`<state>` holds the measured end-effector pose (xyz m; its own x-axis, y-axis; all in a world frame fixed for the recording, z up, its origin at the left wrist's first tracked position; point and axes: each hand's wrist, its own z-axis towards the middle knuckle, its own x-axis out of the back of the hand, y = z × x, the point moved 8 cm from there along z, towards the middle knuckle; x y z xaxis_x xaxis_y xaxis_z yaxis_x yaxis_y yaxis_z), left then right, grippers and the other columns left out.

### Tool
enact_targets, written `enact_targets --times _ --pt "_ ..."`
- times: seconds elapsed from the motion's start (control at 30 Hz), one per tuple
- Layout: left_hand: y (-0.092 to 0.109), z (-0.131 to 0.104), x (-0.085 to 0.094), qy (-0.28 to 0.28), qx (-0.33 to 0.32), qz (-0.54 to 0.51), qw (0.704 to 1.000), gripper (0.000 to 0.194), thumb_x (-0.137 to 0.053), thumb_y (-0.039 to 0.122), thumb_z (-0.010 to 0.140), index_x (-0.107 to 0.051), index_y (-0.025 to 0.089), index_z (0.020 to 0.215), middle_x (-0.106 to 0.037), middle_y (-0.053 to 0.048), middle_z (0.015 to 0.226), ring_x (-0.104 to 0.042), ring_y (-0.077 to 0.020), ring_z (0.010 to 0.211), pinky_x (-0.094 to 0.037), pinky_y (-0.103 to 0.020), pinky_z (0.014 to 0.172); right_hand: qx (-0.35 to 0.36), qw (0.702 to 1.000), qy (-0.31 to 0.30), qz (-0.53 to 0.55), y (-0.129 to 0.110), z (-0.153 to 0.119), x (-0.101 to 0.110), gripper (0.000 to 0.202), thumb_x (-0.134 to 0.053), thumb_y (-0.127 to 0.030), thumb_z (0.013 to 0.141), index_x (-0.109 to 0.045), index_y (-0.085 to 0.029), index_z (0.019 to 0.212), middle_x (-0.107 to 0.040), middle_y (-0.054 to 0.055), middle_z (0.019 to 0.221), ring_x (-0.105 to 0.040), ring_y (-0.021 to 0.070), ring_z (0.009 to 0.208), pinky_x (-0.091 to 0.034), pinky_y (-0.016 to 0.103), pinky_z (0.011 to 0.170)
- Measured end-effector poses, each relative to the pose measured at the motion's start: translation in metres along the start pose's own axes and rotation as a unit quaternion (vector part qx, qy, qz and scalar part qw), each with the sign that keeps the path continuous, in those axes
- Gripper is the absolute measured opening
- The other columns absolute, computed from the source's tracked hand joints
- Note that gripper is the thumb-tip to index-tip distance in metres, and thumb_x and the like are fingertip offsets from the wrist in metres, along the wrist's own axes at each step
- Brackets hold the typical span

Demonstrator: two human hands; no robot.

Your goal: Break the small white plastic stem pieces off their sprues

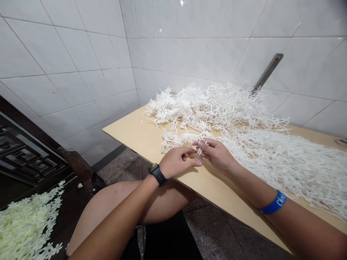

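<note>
My right hand (213,153) pinches a small white plastic stem piece (200,150) over the table's front edge. Close beside it on the left is my left hand (180,160), thumb and fingers apart, its fingertips near the piece; whether it touches anything thin is too small to tell. A small cluster of white branching stems (173,139) lies just behind my hands. Behind that cluster rises a large tangled heap of the same white stems (206,104). More loose white pieces (292,159) spread across the table to the right.
The wooden tabletop (130,126) ends in a corner at the left. A metal bar (268,72) leans against the tiled wall behind. At the lower left, pale yellow-green flower pieces (29,224) lie on a dark wooden seat. My legs are under the table's front edge.
</note>
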<state>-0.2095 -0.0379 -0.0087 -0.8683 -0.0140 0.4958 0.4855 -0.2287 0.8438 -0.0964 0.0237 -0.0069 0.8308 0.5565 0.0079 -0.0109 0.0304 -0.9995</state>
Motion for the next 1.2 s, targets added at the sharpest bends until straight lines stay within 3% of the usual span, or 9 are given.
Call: enact_targets --times 0.1,0.23,0.33,0.47,0.57,0.73,0.83,1.0,1.2 --pt "0.001 -0.001 0.002 0.004 0.008 0.002 1.0 0.043 -0.067 0.056 0.073 -0.067 0.02 0.096 -0.07 -0.003 0.088 -0.053 -0.0131 0.063 -0.038 -0.025 0.058 -0.022 1.0 -0.003 0.006 0.001 -0.002 -0.008 0.034 -0.076 -0.049 0.069 -0.065 -0.017 0.076 -0.059 0.0 0.066 -0.053 0.0118 0.054 -0.045 0.027 0.051" --pt "0.001 -0.003 0.009 0.051 0.021 0.013 0.998 0.044 -0.068 0.051 0.075 -0.059 0.019 0.105 -0.067 -0.001 0.085 -0.051 -0.012 0.062 -0.037 -0.023 0.057 -0.01 1.0 0.003 -0.028 -0.004 -0.007 -0.013 0.033 -0.072 -0.049 0.073 -0.063 -0.017 0.07 -0.058 -0.001 0.064 -0.052 0.0114 0.056 -0.042 0.027 0.054" --pt "0.008 -0.005 0.011 0.08 -0.02 0.063 0.995 0.027 -0.054 0.044 0.088 -0.063 0.018 0.083 -0.062 0.001 0.072 -0.049 -0.0121 0.063 -0.035 -0.024 0.06 0.017 0.998 0.0 -0.061 -0.01 -0.009 -0.014 0.033 -0.069 -0.048 0.076 -0.062 -0.017 0.066 -0.055 -0.001 0.062 -0.048 0.0111 0.057 -0.039 0.027 0.057" --pt "0.018 -0.006 0.007 0.069 -0.088 0.088 0.99 0.039 -0.043 0.035 0.094 -0.053 0.017 0.061 -0.049 0.002 0.058 -0.043 -0.0111 0.059 -0.031 -0.025 0.06 0.024 0.996 0.017 -0.087 -0.01 -0.007 -0.013 0.032 -0.069 -0.045 0.074 -0.06 -0.017 0.062 -0.053 -0.001 0.058 -0.045 0.0109 0.056 -0.036 0.028 0.056" --pt "0.018 -0.007 0.009 0.066 -0.094 0.067 0.991 0.04 -0.042 0.035 0.094 -0.047 0.017 0.059 -0.044 0.003 0.057 -0.041 -0.0108 0.057 -0.03 -0.025 0.059 0.003 0.998 0.061 -0.026 -0.006 -0.003 -0.005 0.029 -0.072 -0.043 0.07 -0.061 -0.017 0.063 -0.055 0.0 0.061 -0.047 0.0111 0.057 -0.037 0.026 0.053" --pt "0.012 -0.01 0.009 0.043 -0.073 0.096 0.992 0.04 -0.043 0.033 0.093 -0.041 0.018 0.056 -0.047 0.002 0.056 -0.043 -0.0117 0.056 -0.03 -0.025 0.058 0.018 0.973 0.218 0.075 -0.021 0.003 0.044 0.032 -0.08 -0.041 0.062 -0.057 -0.019 0.065 -0.056 -0.001 0.069 -0.054 0.011 0.058 -0.039 0.022 0.046" --pt "0.0 -0.006 0.007 0.031 -0.017 0.087 0.996 0.035 -0.039 0.03 0.094 -0.053 0.018 0.064 -0.061 0.0 0.064 -0.053 -0.0134 0.061 -0.034 -0.025 0.061 0.043 0.981 0.176 0.068 -0.032 0.009 0.045 0.033 -0.08 -0.045 0.063 -0.062 -0.019 0.07 -0.059 0.0 0.071 -0.054 0.0101 0.057 -0.041 0.021 0.045" --pt "-0.001 -0.003 0.005 0.039 -0.007 0.133 0.99 0.028 -0.044 0.029 0.092 -0.07 0.022 0.086 -0.073 -0.002 0.086 -0.063 -0.0186 0.08 -0.04 -0.026 0.069 0.005 0.99 0.109 0.086 -0.016 0.01 0.02 0.039 -0.085 -0.045 0.057 -0.068 -0.017 0.078 -0.064 0.003 0.072 -0.057 0.0102 0.059 -0.05 0.024 0.054" --pt "0.004 -0.007 0.003 0.039 -0.03 0.127 0.991 0.037 -0.04 0.02 0.091 -0.066 0.026 0.116 -0.073 0.0 0.105 -0.065 -0.0196 0.095 -0.044 -0.028 0.08 -0.003 0.992 0.077 0.101 -0.009 0.007 0.009 0.031 -0.085 -0.034 0.059 -0.067 -0.018 0.078 -0.065 0.002 0.083 -0.062 0.0133 0.073 -0.055 0.03 0.077"
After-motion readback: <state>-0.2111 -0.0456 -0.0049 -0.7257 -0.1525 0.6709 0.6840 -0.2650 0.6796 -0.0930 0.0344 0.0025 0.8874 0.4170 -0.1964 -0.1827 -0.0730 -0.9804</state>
